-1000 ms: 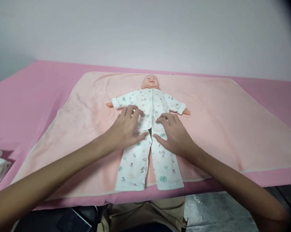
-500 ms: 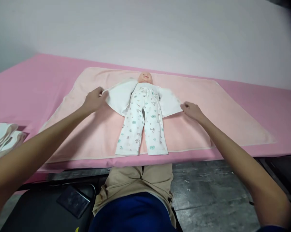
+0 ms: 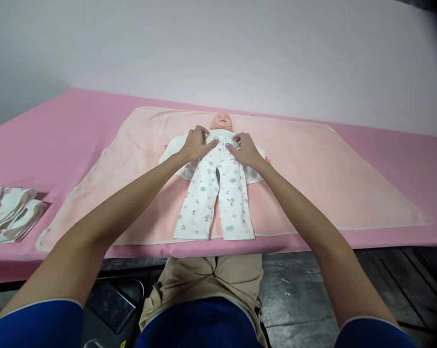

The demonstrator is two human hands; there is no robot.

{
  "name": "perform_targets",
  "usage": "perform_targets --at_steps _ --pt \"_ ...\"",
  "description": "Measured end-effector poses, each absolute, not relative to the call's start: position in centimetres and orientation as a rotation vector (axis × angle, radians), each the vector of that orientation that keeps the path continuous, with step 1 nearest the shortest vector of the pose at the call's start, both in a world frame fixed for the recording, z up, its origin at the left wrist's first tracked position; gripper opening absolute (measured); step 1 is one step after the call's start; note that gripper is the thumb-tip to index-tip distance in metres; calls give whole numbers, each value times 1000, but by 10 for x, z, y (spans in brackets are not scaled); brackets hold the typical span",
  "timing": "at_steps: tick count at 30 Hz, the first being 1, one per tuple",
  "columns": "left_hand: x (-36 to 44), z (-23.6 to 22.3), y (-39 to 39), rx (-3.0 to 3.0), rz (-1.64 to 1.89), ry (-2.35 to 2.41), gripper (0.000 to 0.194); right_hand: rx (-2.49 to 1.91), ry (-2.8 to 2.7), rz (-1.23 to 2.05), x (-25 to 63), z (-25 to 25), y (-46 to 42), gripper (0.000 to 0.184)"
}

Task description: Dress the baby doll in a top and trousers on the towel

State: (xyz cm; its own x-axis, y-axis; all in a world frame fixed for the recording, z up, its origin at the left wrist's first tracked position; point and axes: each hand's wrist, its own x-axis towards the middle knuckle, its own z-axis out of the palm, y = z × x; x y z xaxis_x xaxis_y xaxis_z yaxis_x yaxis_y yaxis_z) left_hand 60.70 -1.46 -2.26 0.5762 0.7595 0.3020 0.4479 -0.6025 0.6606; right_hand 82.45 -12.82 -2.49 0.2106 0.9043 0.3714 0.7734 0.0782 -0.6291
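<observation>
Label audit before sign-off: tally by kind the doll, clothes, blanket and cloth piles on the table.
Doll: 1
Open top: 1
Pants: 1
Blanket: 1
Folded cloth pile: 1 (pieces inside not countable)
Total: 5

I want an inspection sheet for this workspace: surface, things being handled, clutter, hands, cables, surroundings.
Surface: pink table cover with a peach blanket spread on it.
Things handled: baby doll lying face up; printed white trousers laid over its body, legs toward the person; white top partly showing on both sides beneath them.
Clutter: stacked cloths at the left; dark flat device on a black chair.
Hands: left hand and right hand at the trousers' waist, thumbs apart from fingers.
Cables: nothing seen.
Surroundings: pale wall behind; grey floor below.
</observation>
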Motion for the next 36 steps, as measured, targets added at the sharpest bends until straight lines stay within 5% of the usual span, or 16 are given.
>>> perform_targets --at_steps 6,11,17,23,28,36 --pt "584 -6 -21 2419 605 652 47 -1738 -1824 335 824 -13 -146 63" --pt "540 -3 -54 2595 400 579 67 -1683 -1976 424 814 -8 -206 63" --pt "514 -5 -98 2407 236 733 92 -1851 -1787 584 793 -23 -250 92" --pt "501 -5 -131 2430 233 854 77 -1917 -1606 547 778 -32 -272 78" --pt "481 -7 -159 2555 156 841 95 -1959 -1852 506 772 -28 -310 102" --pt "461 -14 -202 2685 172 781 96 -1971 -1951 426 763 -34 -359 98"
